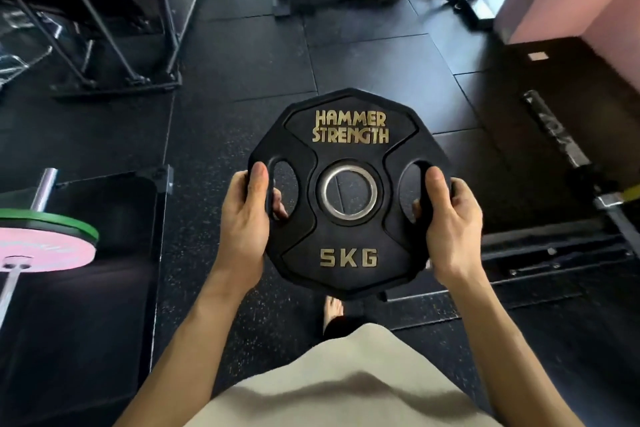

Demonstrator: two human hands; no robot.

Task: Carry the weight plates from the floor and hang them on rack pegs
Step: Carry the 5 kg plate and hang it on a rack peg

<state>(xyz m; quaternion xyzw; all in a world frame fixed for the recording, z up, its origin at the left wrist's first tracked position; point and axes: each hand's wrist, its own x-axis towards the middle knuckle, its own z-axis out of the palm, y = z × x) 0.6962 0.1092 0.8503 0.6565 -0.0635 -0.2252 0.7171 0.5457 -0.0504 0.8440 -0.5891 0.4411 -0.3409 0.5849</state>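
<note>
Two hands carry one black weight plate [348,196], marked 5 KG, held off the floor in front of the body and just above a bare foot [333,310]. The left hand [244,224] grasps the plate's left handle slot, thumb on the face and fingers curled through the opening; the right hand [450,222] grasps the opposite slot the same way, so neither is free. To do the carry well, I judge it best to keep both grips even and the plate level, close to the body, then line the steel-ringed centre hole [348,191] up squarely with a peg before sliding it on. No rack peg shows clearly here, and no container appears. Left of the left hand, a pink plate [45,250] and a green plate [62,221] sit on a bar [45,188]. Beyond the hands lie the black rubber floor [242,55] and dark gym machine frames [114,28].
</note>
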